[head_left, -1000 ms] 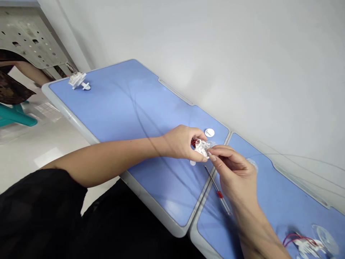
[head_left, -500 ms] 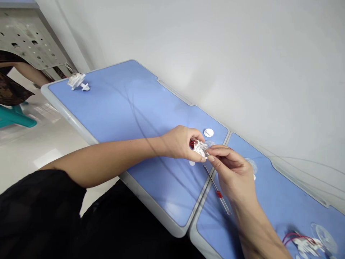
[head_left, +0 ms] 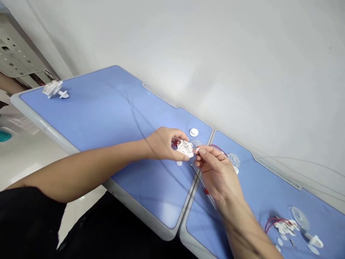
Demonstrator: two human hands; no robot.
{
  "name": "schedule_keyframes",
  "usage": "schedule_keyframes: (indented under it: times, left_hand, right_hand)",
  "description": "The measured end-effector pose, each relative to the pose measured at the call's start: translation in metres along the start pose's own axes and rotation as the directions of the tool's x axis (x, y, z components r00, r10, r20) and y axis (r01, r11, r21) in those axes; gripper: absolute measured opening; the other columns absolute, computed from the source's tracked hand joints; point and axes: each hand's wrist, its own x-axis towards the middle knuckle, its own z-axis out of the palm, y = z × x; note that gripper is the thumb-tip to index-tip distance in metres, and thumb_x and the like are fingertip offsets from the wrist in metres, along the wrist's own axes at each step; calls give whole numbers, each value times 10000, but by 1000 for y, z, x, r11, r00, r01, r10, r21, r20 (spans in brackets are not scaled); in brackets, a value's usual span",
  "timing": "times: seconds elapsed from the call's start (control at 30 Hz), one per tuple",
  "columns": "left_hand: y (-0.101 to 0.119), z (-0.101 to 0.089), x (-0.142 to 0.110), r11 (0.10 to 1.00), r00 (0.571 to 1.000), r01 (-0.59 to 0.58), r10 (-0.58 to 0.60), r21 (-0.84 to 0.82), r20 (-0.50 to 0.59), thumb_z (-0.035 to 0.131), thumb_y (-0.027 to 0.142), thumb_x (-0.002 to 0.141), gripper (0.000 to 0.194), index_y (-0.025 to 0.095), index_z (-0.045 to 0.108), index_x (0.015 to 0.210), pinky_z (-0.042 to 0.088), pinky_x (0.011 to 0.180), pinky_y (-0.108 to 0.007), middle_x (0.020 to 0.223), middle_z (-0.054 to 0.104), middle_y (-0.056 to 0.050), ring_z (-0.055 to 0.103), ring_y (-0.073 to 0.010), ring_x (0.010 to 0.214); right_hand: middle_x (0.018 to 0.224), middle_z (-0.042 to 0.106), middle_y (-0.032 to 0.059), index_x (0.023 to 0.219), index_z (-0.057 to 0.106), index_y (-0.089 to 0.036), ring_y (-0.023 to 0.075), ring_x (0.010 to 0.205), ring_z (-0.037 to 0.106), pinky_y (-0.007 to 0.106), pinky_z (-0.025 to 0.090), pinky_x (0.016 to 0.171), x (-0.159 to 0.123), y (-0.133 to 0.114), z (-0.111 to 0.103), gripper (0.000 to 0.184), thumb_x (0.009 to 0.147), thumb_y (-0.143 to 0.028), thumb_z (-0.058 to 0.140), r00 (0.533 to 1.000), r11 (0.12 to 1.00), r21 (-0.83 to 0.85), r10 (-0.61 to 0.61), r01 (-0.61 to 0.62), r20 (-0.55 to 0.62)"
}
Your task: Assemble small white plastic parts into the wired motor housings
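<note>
Two blue tables [head_left: 107,108] lie below: left hand [head_left: 161,144] grips one white plastic part [head_left: 185,148], right hand [head_left: 218,172] pinches its edge.

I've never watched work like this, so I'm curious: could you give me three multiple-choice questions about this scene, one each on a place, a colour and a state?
1. Where does the screwdriver lie?
A. On the floor
B. On the blue tabletop
C. Leaning on the wall

2. What colour are the wires at the white plastic part in the left hand?
A. Red
B. Green
C. Yellow

3. What is the right hand doing?
A. Lying flat on the table
B. Gripping the screwdriver
C. Raised, with its fingers up at the white plastic part

Answers:
1. B, it lies on the tabletop below the hands.
2. A, red strands show beside the part.
3. C, the fingers curl up at the part, away from the screwdriver.
</note>
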Motion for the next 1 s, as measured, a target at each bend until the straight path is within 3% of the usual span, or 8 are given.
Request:
schedule_keyframes:
  times: [0.23, 1.0]
  left_hand:
    - [-5, 1, 0, 999, 999, -41, 41, 6, 33, 748, 371, 616, 472, 162, 658, 1030, 461, 664, -227, 904, 712, -23, 645, -153, 813]
    - [-1, 0, 1, 1000, 999, 23, -23, -5, 34, 767, 362, 579, 503, 156, 659, 1025, 483, 722, -271, 944, 710, -47, 648, -196, 905]
  right_hand:
    - [697, 694, 40, 721, 730, -160, 115, 582, 604, 226, 494, 498, -5, -4, 4, 181, 602, -271, 811, 999, 999, -50, 7, -9, -47]
    - [685, 656, 30, 691, 662, -168, 134, 615, 592, 228, 484, 485, -7, -6, 6, 196, 611, -307, 774, 999, 993, -121, -13, 8, -40]
